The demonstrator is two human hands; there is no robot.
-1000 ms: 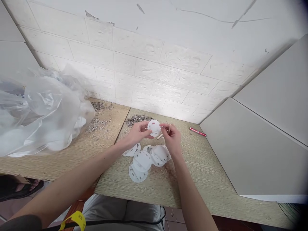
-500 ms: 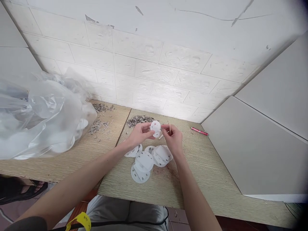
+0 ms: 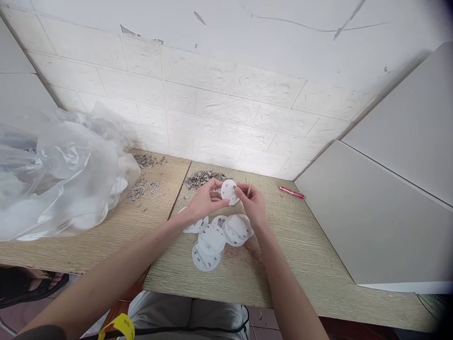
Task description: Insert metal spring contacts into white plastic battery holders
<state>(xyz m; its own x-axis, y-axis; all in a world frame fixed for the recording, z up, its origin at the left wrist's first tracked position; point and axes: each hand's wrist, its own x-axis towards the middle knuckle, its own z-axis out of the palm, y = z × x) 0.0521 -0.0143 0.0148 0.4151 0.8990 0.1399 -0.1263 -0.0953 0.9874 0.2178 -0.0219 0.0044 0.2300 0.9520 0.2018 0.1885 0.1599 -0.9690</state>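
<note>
My left hand (image 3: 208, 200) grips a small white plastic disc (image 3: 228, 190) by its left and lower edge, fingers behind and thumb in front. The disc is tilted up with its face towards me and shows small metal pieces in slots. My right hand (image 3: 252, 200) is closed at the disc's right side, its thumb and fingertip pinching a tiny metal piece (image 3: 234, 188) against the face. A thin tan strip (image 3: 249, 189) sticks up among the right fingers. Below both hands lie several overlapping white discs (image 3: 211, 239) with metal pieces in them.
Behind my left hand is a heap of small metal parts (image 3: 201, 178). More metal bits (image 3: 143, 189) are scattered on the left table, beside a big clear plastic bag (image 3: 67, 174) of white pieces. A red pen (image 3: 292, 192) lies at right, near a pale panel (image 3: 371, 222).
The right fingertips have moved left onto the disc's face with the tiny metal piece. The disc has turned slightly in my left hand. The view has shifted a little.
</note>
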